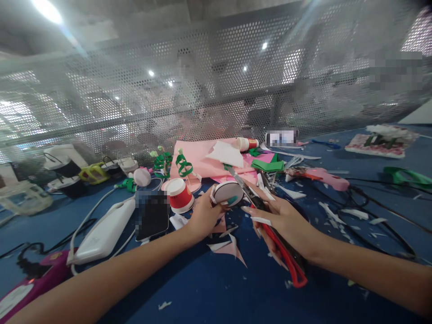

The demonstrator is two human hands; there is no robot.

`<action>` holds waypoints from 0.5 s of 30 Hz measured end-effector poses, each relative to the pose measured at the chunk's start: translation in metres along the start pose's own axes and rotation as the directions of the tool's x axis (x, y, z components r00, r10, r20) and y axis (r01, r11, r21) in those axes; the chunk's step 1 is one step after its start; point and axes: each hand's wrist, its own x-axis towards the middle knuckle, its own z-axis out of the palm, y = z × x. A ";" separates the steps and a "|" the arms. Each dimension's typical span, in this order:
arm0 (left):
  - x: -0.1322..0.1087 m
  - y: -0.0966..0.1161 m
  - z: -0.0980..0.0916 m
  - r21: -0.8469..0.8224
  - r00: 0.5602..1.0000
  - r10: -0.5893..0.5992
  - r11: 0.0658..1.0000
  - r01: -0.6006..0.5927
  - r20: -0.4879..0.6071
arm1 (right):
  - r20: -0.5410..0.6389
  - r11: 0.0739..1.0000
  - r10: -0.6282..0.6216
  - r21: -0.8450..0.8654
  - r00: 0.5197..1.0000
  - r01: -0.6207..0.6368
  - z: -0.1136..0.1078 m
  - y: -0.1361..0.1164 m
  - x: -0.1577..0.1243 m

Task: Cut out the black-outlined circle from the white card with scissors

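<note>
1. The left hand [207,211] is clamped on a round white piece [227,192], perhaps the end of a paper cup, raised over the middle of the counter [249,297], well in from its far edge.
2. The right hand [275,216] is closed on red-handled scissors [281,252]. Their blades point toward the far edge, just beside the round white piece; whether they touch it, I cannot tell.
3. Judging by the paper scraps [332,216] strewn right of the hands, plenty of cutting looks done. Green spirals [184,165] are curled and stand toward the far edge, left of centre.
4. The round white piece, in hand beside the blades, appears unfinished. A stack of cups [245,144] lies on its side near the far edge, seemingly uncut; a red-and-white cup [182,196] stands rim down left of the left hand. How much work is left cannot be judged.
5. A pink glue gun [326,178] lies toward the counter's right side.
6. The stack of cups bears yellowish printing on red, too small to read. No brand or label is legible; the phone [282,137] at the far edge is partly blurred.
</note>
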 end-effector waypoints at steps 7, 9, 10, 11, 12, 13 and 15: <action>-0.001 0.002 0.001 -0.009 1.000 -0.003 1.000 0.003 0.002 | -0.004 0.999 -0.043 -0.005 0.999 0.043 -0.001 0.000 -0.001; -0.002 0.002 0.000 0.009 1.000 0.004 1.000 -0.004 0.000 | -0.005 1.000 -0.029 -0.011 1.000 0.029 -0.001 0.000 -0.001; -0.002 0.003 0.000 0.023 1.000 0.008 1.000 -0.008 -0.003 | -0.002 1.000 -0.025 -0.007 1.000 0.025 -0.001 -0.001 -0.001; -0.003 0.004 0.000 0.032 1.000 0.011 0.999 -0.011 -0.007 | 0.003 1.000 -0.023 0.000 1.000 0.023 -0.001 -0.001 -0.001; -0.003 0.004 0.000 0.038 1.000 0.010 0.999 -0.010 -0.010 | 0.011 1.000 -0.021 0.010 1.000 0.021 -0.001 -0.002 -0.002; -0.003 0.005 0.000 0.042 1.000 0.004 0.999 -0.004 -0.011 | 0.023 1.000 -0.016 0.021 1.000 0.016 -0.001 -0.002 -0.002; -0.004 0.004 0.000 0.050 1.000 0.000 0.999 0.000 -0.009 | 0.043 0.999 -0.008 0.038 0.999 0.007 0.000 -0.003 -0.003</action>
